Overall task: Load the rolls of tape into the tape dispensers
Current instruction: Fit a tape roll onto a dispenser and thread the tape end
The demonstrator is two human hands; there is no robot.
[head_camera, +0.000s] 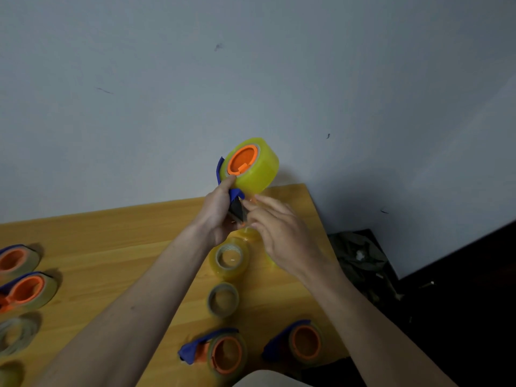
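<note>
My left hand grips a blue tape dispenser held up above the wooden table. A yellow roll of tape sits on its orange hub. My right hand pinches at the dispenser's lower end, fingers closed near the tape's loose end; what is between them is blurred. Two loose rolls lie below the hands: a clear yellowish one and a duller one.
Two loaded blue-and-orange dispensers lie at the near edge. Two more dispensers and loose rolls sit at the left. The table ends at the right; dark floor with clutter lies beyond. A wall stands behind.
</note>
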